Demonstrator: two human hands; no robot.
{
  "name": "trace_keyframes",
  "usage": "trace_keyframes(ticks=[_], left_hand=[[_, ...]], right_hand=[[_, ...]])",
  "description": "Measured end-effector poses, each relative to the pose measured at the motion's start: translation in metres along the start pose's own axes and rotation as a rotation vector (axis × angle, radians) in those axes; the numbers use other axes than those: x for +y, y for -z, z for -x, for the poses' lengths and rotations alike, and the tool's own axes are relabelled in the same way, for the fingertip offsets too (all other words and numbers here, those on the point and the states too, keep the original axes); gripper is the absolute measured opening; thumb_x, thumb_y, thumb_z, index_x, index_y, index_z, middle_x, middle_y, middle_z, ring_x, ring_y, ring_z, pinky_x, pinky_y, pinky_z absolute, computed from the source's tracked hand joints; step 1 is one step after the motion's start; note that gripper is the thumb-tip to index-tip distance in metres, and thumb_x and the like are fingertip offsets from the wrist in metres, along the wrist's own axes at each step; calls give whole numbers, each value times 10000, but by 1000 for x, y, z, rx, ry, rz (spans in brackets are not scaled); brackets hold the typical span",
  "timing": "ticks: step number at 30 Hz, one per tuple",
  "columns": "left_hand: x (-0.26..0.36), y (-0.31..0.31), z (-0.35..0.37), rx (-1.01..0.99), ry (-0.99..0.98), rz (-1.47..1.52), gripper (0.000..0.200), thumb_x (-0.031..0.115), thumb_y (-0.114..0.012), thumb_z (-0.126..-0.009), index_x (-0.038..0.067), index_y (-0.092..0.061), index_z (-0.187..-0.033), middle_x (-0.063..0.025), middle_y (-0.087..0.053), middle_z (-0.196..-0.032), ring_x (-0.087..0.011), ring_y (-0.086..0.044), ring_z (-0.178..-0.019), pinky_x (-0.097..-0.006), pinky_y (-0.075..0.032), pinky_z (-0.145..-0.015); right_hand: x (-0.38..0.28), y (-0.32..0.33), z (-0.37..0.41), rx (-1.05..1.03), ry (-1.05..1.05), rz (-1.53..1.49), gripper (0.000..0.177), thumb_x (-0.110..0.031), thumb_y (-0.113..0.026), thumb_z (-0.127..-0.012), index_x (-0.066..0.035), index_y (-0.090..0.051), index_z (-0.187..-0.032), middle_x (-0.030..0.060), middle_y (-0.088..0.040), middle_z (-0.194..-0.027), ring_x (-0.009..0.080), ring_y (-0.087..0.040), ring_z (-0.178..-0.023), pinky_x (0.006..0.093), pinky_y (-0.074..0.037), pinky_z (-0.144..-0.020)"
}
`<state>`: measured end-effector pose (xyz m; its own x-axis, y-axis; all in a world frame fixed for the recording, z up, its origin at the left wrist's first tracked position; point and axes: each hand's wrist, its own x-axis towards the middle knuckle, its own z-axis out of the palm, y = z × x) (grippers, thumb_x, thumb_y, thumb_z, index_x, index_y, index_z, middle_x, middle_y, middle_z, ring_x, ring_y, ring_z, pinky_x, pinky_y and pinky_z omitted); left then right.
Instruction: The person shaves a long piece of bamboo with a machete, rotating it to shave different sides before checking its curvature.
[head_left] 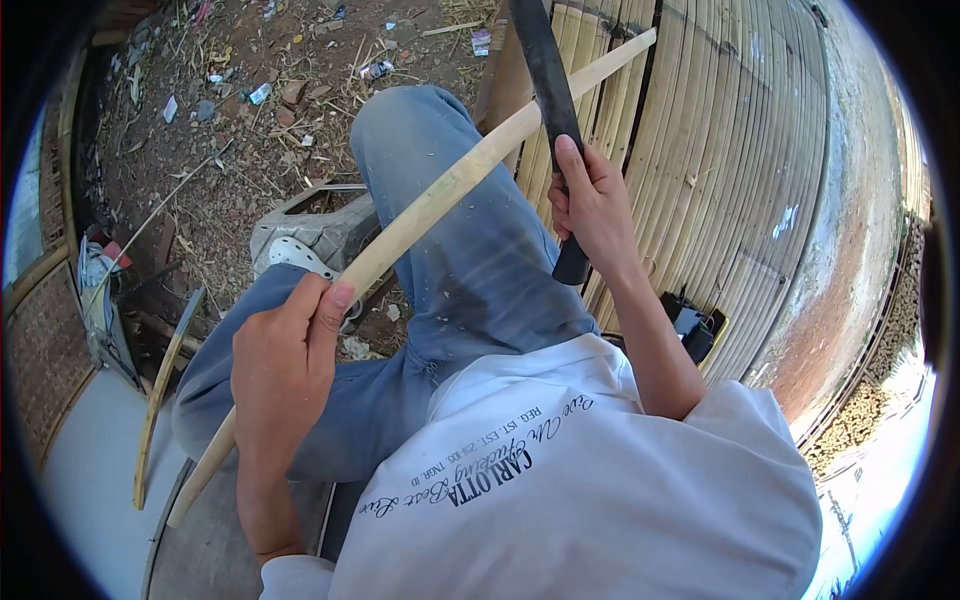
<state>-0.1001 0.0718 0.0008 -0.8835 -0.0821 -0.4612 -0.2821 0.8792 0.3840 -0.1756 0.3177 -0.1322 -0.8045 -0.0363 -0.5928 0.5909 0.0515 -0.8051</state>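
Note:
A long pale bamboo strip (440,195) runs diagonally across my lap, from the lower left to the upper right. My left hand (290,350) is wrapped round it toward its lower part, thumb on top. In my right hand (590,205) is the handle of a dark blade-like tool (545,70), held upright with its end sticking out below my fist. The tool crosses the strip near the strip's far end; whether its edge touches the wood I cannot tell. My jeans (430,150) lie beneath the strip.
A slatted bamboo platform (700,150) is at my right, with a small black object (692,325) on it. Another bamboo strip (165,400) leans at the left. Littered soil (290,60) lies ahead, and a grey stool-like frame (335,225) stands beside my shoe.

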Motion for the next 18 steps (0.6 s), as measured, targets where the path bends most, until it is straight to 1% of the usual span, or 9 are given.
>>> trace_keyframes(ticks=[1,5,8,10,11,13,14,17,18], left_hand=[[2,0,1,-1,9,11,328,258,-531,-999,24,-550,-769,-116,-444,-499,-275,-411,-407,-387,-294,-433],[11,3,6,9,-15,38,335,254,-531,-999,15,-539,-766,-119,-427,-494,-270,-400,-398,-387,-280,-425],[9,6,5,-33,4,53,337,252,-531,-1000,12,-535,-763,-114,-406,-490,-256,-381,-392,-376,-266,-421],[4,7,0,-123,80,135,342,242,-524,-1004,9,-522,-753,-112,-388,-490,-243,-336,-391,-371,-248,-420],[7,8,1,-124,79,134,342,242,-524,-1004,9,-522,-753,-112,-388,-490,-243,-336,-391,-371,-248,-420],[18,15,8,-77,82,52,362,256,-523,-1005,7,-502,-744,-113,-368,-490,-236,-300,-401,-370,-238,-423],[20,20,15,-81,82,53,362,256,-523,-1005,7,-502,-744,-113,-368,-490,-236,-300,-401,-370,-238,-423],[19,30,27,9,88,17,378,270,-530,-1000,3,-480,-738,-120,-370,-494,-240,-301,-405,-372,-247,-427],[13,29,24,-77,141,59,390,288,-521,-1003,2,-482,-741,-119,-370,-498,-235,-316,-409,-366,-256,-434]], right_hand=[[0,0,1,6,-17,7,429,-413,-495,-1006,-65,-480,-755,-26,-437,-544,56,-423,-409,236,-342,-372],[-6,4,6,-8,-15,-25,431,-410,-498,-1004,-64,-484,-748,-26,-441,-545,56,-426,-411,240,-342,-371],[-4,4,5,-4,-19,-4,423,-415,-496,-1005,-73,-488,-755,-33,-437,-545,51,-427,-414,239,-344,-373],[-4,3,3,-6,-22,12,420,-416,-495,-1005,-75,-490,-761,-36,-435,-545,49,-426,-416,237,-345,-374],[-4,3,3,-14,-29,-10,416,-418,-495,-1005,-76,-494,-768,-38,-434,-548,48,-426,-419,236,-347,-376],[-8,4,5,-20,-41,-31,413,-420,-495,-1004,-76,-498,-775,-40,-434,-551,46,-426,-422,234,-348,-378],[-13,6,7,-25,-31,-35,411,-422,-495,-1004,-74,-503,-784,-41,-436,-557,44,-425,-426,232,-348,-383],[-17,7,7,-31,-17,-25,410,-424,-496,-1003,-70,-511,-797,-42,-439,-566,42,-419,-431,227,-345,-390],[-17,6,6,-38,-10,-11,410,-424,-496,-1003,-68,-514,-801,-43,-440,-569,41,-414,-432,224,-341,-393]])
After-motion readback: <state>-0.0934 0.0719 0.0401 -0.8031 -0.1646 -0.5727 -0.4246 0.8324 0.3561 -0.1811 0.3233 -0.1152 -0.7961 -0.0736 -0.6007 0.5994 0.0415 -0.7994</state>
